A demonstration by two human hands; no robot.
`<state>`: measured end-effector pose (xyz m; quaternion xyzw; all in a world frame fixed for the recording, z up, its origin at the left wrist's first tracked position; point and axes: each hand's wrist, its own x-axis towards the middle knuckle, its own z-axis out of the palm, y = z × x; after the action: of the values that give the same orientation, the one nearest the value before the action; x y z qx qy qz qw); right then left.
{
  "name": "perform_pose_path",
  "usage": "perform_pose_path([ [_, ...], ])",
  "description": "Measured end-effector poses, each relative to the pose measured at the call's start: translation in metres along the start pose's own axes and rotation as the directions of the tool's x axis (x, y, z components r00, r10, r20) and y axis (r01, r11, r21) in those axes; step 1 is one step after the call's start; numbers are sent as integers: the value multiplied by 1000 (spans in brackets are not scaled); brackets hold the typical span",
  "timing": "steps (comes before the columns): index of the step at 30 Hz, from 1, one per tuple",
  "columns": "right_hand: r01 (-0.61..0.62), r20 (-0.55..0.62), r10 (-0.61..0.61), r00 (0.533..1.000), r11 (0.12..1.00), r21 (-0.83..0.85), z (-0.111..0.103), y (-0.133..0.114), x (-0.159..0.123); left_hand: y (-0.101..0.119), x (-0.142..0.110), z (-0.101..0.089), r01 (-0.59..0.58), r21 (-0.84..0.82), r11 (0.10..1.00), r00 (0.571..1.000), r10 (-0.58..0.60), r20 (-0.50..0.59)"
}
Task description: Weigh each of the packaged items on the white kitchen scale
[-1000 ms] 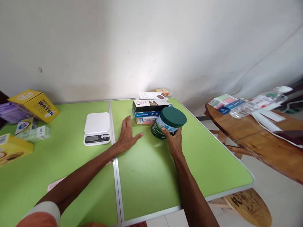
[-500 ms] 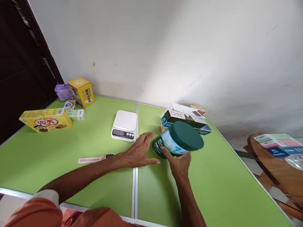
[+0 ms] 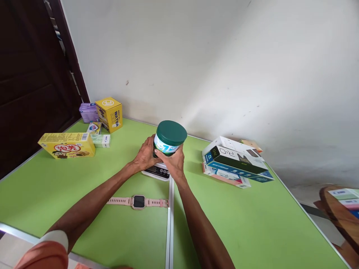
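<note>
Your green table runs back from the scale to a pale wall; a dark door stands left of it. Your left hand and right hand clasp the green-lidded tub above the scale, fingers spread to its width; contact with the scale is hidden. Your forearms slant inward, converging over the scale.

Green table: scale, pink watch, yellow boxes, box stack.
</note>
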<state>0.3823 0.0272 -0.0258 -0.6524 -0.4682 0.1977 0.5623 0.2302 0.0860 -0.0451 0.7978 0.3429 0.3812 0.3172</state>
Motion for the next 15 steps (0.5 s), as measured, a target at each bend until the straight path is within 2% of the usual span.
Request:
perform_pose_path([
  [10, -11, -9, 10, 1000, 999, -45, 8, 16, 1, -18, 4, 7, 50, -24, 998, 999, -49, 11],
  [15, 31, 49, -33, 998, 999, 40, 1, 24, -5, -24, -5, 5, 29, -55, 998, 1000, -29, 7],
])
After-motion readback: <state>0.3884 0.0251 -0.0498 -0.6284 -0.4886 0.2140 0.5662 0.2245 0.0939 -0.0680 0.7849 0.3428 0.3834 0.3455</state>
